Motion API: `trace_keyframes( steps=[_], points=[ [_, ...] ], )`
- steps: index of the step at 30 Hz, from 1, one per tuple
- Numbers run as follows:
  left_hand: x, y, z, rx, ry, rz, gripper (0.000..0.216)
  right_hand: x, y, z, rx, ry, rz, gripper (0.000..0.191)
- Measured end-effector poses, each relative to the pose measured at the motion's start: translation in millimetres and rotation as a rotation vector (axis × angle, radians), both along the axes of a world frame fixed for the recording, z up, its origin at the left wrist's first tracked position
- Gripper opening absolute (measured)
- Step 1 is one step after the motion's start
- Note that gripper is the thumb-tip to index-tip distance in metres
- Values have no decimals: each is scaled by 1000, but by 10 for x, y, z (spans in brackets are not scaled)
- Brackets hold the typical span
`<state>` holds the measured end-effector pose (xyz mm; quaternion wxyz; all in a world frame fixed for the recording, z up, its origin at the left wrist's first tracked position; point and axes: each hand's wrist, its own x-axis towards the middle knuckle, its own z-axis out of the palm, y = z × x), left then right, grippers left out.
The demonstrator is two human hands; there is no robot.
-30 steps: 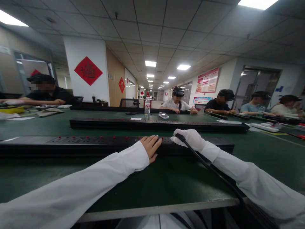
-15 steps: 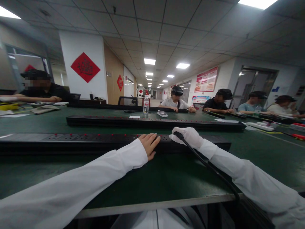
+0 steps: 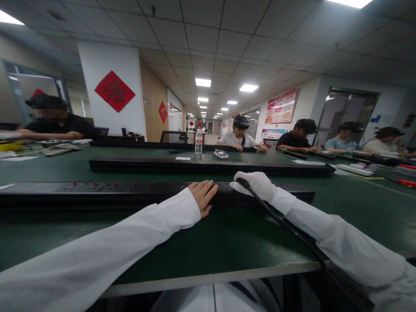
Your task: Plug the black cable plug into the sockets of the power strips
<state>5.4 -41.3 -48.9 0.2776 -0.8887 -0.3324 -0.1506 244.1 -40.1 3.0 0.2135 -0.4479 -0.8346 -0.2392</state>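
A long black power strip (image 3: 107, 197) with sockets and a row of red buttons lies across the table in front of me. My left hand (image 3: 203, 197), bare below a white sleeve, rests flat on top of it with the fingers stretched out. To the right, my right hand (image 3: 254, 186) wears a white glove and is closed around a black power plug (image 3: 243, 183) at the strip's right part. From the plug a black cable (image 3: 292, 232) runs down past my forearm and over the table edge. Whether the plug's pins sit in a socket is hidden.
Behind lies a second black power strip (image 3: 208, 166). A water bottle (image 3: 198, 142) and a small white device (image 3: 221, 154) stand beyond it on the green table (image 3: 201, 251). Several people sit around, one person (image 3: 240, 136) straight across. Red-handled tools (image 3: 406, 183) lie far right.
The view has shifted very slightly. Both hands keep their places on the power strip, and the plug stays in my right hand.
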Motion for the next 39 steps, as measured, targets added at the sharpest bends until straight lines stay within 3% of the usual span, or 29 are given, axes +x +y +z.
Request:
trace_keyframes(
  steps=[39],
  points=[
    [4,1,-10,-8,-9,1,63,5,10,-14,0,-1,-4,34]
  ],
)
